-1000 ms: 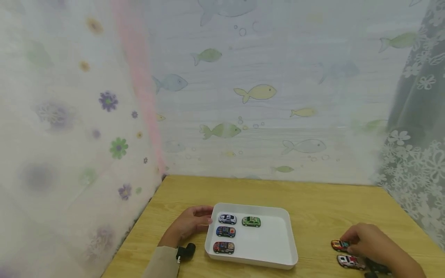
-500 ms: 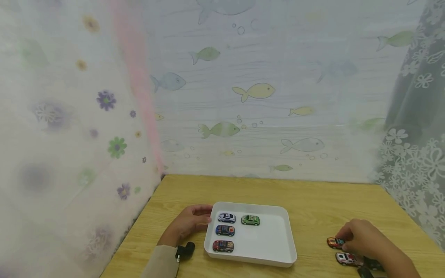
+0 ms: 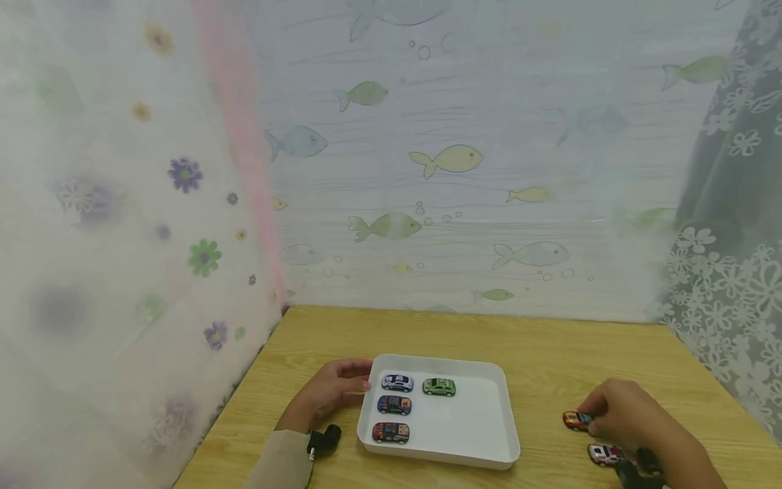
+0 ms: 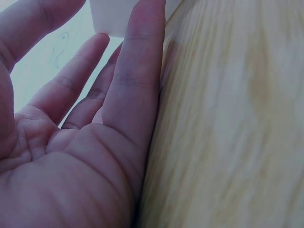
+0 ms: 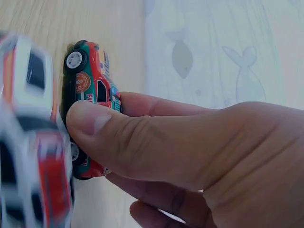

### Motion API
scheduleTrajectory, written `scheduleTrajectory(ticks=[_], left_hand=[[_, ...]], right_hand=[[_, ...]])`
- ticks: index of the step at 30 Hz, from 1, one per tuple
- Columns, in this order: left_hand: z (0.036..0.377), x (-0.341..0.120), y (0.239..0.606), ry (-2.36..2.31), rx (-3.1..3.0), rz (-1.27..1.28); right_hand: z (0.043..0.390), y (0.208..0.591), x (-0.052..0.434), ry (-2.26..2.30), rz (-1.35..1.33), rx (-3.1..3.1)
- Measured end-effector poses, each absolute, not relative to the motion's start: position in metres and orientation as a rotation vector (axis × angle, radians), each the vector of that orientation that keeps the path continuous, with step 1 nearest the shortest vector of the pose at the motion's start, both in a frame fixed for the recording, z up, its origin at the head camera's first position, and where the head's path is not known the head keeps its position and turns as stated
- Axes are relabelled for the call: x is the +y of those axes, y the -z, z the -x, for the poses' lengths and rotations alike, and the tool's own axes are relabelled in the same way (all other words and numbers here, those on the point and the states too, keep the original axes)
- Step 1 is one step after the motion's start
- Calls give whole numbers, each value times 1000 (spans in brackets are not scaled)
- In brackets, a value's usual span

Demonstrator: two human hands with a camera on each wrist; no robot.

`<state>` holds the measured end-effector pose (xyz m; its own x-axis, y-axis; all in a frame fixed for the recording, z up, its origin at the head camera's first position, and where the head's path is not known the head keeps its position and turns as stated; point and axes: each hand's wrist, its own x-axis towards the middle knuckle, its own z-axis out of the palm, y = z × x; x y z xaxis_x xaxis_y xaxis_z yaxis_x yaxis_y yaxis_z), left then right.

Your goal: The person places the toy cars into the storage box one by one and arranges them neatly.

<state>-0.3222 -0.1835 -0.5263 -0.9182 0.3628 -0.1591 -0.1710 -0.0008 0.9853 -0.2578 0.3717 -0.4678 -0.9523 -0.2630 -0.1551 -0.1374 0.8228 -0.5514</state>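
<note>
A white tray (image 3: pixel 489 435) sits on the wooden table and holds several toy cars: a white one (image 3: pixel 397 382), a green one (image 3: pixel 439 386), a blue one (image 3: pixel 394 405) and a dark red one (image 3: pixel 390 432). My left hand (image 3: pixel 332 390) rests with straight fingers (image 4: pixel 137 61) against the tray's left rim (image 4: pixel 114 16). My right hand (image 3: pixel 623 414) pinches a red-and-green toy car (image 3: pixel 575 420) (image 5: pixel 92 90) between thumb and fingers, right of the tray. A white-and-red car (image 3: pixel 605 454) (image 5: pixel 28 142) lies just beside it.
The wooden table (image 3: pixel 550 346) is closed in by sheer curtains with fish and flower prints at the back and on both sides. A small black wrist camera (image 3: pixel 324 440) sits on my left sleeve. Bare tabletop lies between the tray and the right-hand cars.
My right hand has moved left with the red-and-green car pinched in it, away from the white-and-red car. The left hand has stayed at the tray's rim.
</note>
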Motion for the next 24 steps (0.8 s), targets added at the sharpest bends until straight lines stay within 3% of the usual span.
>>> scheduleTrajectory(ticks=[24], left_hand=[[323,-182,527,-1955,1951,-205]], right_hand=[[273,467,346,702,318,2875]])
